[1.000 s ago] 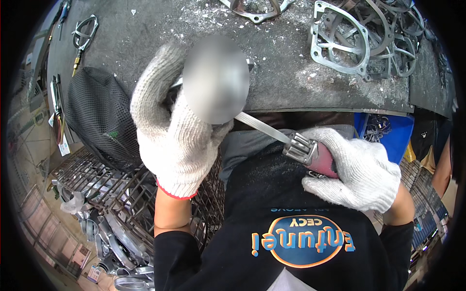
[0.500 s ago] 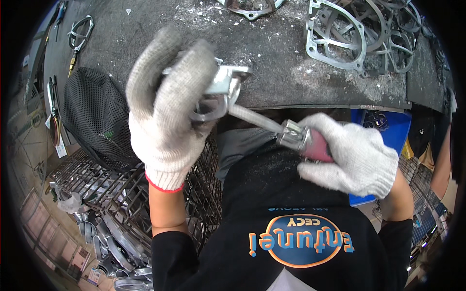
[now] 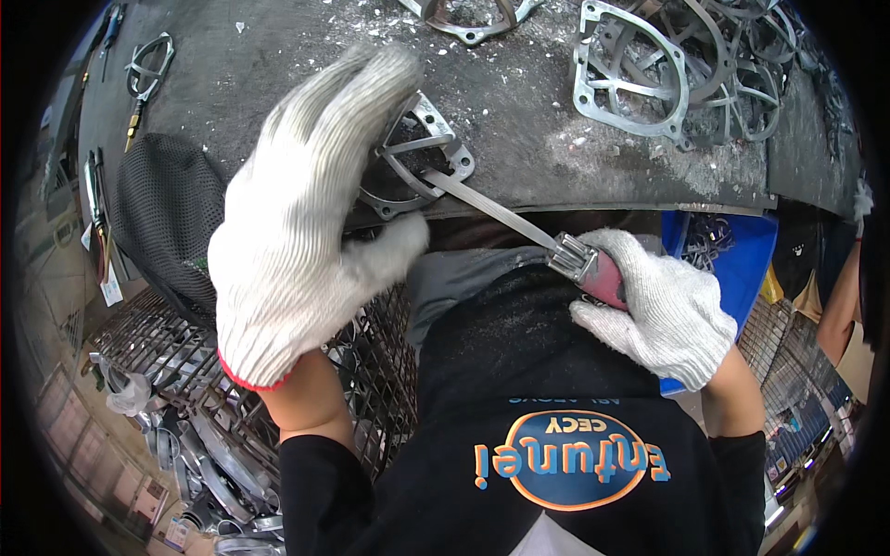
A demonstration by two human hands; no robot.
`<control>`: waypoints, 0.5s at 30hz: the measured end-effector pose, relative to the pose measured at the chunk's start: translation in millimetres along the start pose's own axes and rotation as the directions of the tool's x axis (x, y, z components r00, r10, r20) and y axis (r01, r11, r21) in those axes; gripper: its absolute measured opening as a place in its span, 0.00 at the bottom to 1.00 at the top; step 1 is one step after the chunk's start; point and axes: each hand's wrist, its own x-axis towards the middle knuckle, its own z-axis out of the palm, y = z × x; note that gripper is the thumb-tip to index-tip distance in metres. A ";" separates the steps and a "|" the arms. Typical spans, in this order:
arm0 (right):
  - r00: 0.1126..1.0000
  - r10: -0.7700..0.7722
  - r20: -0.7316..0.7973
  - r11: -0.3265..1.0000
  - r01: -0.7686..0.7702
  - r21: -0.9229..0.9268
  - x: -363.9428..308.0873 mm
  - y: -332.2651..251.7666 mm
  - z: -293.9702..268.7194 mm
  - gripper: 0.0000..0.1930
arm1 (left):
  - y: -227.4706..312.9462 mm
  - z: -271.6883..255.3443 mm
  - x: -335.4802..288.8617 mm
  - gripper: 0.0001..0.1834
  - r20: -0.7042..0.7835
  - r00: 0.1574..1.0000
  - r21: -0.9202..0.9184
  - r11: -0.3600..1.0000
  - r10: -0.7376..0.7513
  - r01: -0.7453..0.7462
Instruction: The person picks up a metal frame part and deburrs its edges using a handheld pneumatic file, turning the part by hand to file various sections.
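At the near edge of the dark bench is a silver cast-metal frame (image 3: 454,159) with bolt holes and crossbars. My left hand (image 3: 287,222), in a white knit glove with a red cuff, spreads over its left side, fingers stretched out and thumb apart, hiding part of it. My right hand (image 3: 677,301), also gloved in white, is closed around the red handle (image 3: 607,281) of a flat file (image 3: 496,215). A metal clamp joins the handle to the file's long, narrow blade. The blade's tip reaches the frame's opening near a corner; whether it touches is unclear.
More metal frames (image 3: 635,116) are heaped at the bench's far right, and another (image 3: 473,35) lies at the far middle. A black mesh bag (image 3: 167,218) hangs left, above a wire basket (image 3: 250,389) of metal parts. A blue bin (image 3: 746,269) stands right.
My left hand has opened from its curled hold on the frame, its fingers straightening. The frame has gone from raised and tilted to lower and flatter. My right hand still grips the file, moved slightly left.
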 end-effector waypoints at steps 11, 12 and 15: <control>0.995 -0.035 -0.096 0.995 0.026 -0.095 9.6 2.4 -3.3 0.27 | -24.6 36.9 -4.6 0.51 -0.085 0.979 -0.070 0.979 0.184 -0.190; 0.996 -0.030 -0.078 0.995 0.023 -0.095 6.9 0.9 -5.5 0.26 | -25.0 36.4 -4.2 0.51 -0.089 0.979 -0.073 0.979 0.184 -0.191; 0.995 -0.060 -0.084 0.990 0.049 -0.132 -6.6 6.2 -2.5 0.28 | -26.0 32.3 -3.9 0.49 -0.071 0.975 -0.085 0.972 0.212 -0.218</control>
